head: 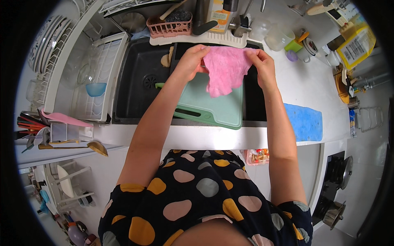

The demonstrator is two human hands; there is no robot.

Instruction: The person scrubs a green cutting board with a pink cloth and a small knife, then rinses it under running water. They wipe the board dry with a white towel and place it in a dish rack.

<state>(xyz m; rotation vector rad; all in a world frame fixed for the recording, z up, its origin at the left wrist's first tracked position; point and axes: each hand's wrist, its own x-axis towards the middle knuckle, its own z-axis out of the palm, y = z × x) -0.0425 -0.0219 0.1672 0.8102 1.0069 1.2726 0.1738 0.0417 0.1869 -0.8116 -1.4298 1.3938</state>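
A pink cloth (227, 70) hangs spread between my two hands above the sink. My left hand (193, 60) pinches its upper left corner, while my right hand (262, 63) grips the upper right corner between thumb and fingers. Below the cloth, a green cutting board (212, 106) with a slotted handle lies tilted across the right part of the black double sink (135, 67). The cloth and my left arm cover part of the board. A small green handle tip (159, 85) shows beside my left forearm.
A white dish rack (101, 104) with a blue bowl (96, 89) stands left. Behind the sink are a pink sponge basket (169, 29), a soap bottle (219, 18) and a faucet (240, 26). A blue cloth (307, 122) lies on the right counter (307, 83).
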